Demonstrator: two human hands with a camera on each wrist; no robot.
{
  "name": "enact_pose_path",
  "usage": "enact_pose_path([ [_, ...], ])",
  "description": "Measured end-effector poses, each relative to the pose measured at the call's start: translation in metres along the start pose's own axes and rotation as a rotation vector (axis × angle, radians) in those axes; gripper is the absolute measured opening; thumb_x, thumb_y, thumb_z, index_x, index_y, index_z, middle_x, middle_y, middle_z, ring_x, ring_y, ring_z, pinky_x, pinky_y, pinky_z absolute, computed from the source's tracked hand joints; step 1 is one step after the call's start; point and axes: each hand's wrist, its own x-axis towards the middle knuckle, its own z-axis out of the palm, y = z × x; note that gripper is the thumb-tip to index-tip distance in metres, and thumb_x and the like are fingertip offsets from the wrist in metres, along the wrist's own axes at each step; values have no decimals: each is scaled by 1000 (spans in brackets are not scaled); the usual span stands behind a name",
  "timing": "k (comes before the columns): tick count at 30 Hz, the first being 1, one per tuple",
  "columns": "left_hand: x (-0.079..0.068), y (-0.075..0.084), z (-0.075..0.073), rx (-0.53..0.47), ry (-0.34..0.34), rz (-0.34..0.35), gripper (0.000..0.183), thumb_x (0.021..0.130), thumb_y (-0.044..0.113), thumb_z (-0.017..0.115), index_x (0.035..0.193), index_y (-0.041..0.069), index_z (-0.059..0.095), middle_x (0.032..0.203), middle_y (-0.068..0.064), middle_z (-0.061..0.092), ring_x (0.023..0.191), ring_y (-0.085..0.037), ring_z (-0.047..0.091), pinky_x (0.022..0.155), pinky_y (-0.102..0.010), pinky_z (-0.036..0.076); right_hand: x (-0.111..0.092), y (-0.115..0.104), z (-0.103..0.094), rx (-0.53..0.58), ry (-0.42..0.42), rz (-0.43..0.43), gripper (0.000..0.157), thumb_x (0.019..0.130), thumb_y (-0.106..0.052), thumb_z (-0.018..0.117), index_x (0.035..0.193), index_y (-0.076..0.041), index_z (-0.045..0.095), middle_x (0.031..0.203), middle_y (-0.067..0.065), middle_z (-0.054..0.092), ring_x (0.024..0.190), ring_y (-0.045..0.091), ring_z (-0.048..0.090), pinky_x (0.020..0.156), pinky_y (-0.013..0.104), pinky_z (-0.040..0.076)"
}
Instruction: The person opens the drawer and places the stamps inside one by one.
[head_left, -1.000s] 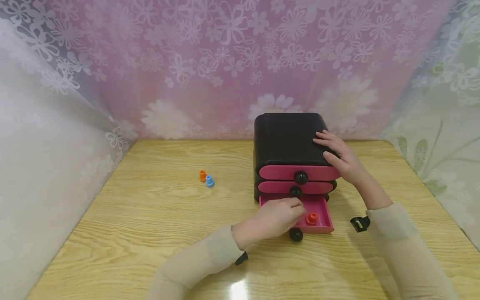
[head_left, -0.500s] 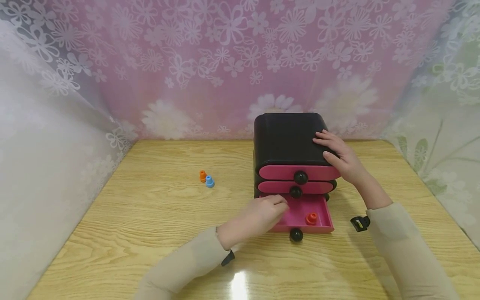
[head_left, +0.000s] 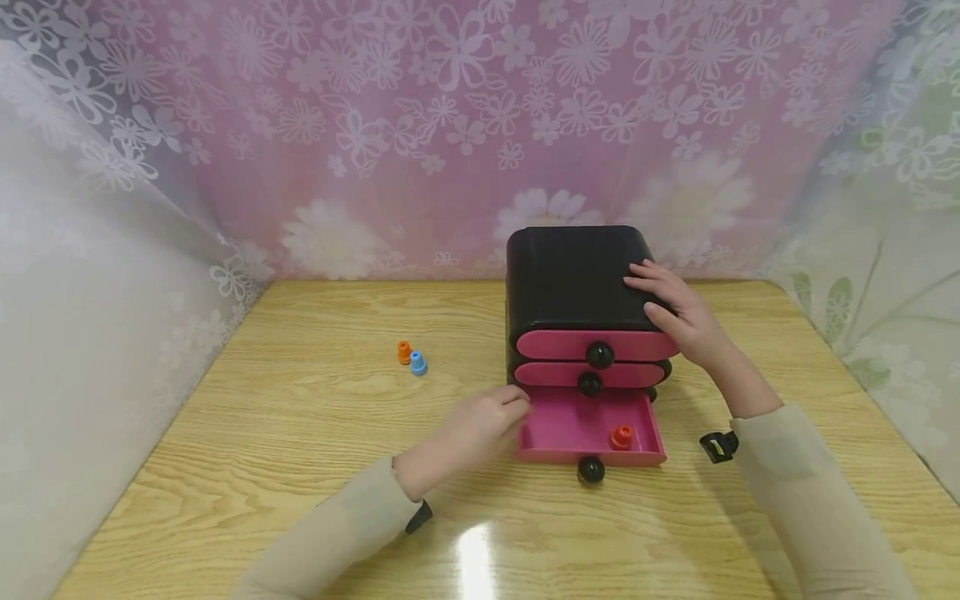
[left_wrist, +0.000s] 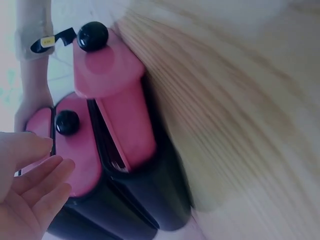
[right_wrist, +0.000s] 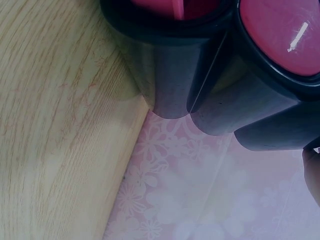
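A small black cabinet (head_left: 581,275) with pink drawer fronts stands on the table. Its bottom drawer (head_left: 566,421) is pulled out, and a small red cone-shaped piece (head_left: 622,437) with a flared base sits at the drawer's front right. My left hand (head_left: 472,425) is at the left side of this drawer. Seen from the left wrist, its fingers (left_wrist: 42,187) are loosely bent with nothing between them, beside the middle drawer's front (left_wrist: 80,155). My right hand (head_left: 690,325) rests on the cabinet's top right edge, fingers spread over the top; only a sliver shows in the right wrist view.
To the left on the wooden table (head_left: 300,433) stand an orange cone-shaped piece (head_left: 404,352) and a light blue one (head_left: 417,363), side by side. Round black knobs (head_left: 591,470) stick out from the drawers. Behind hangs a pink flowered curtain (head_left: 375,150).
My left hand has drawn back leftwards out of the open drawer, uncovering more of its inside. The right hand and the red piece stay where they were.
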Motion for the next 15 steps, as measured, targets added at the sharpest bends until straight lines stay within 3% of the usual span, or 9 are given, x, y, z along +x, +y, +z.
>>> enact_pose_path([
  [15, -31, -29, -14, 53, 12, -120, 14, 75, 3, 67, 88, 4, 63, 91, -5, 60, 81, -15, 60, 66, -21, 49, 0, -2, 0, 7, 2, 7, 35, 86, 4, 41, 118, 16, 44, 128, 34, 32, 126, 44, 14, 97, 60, 8],
])
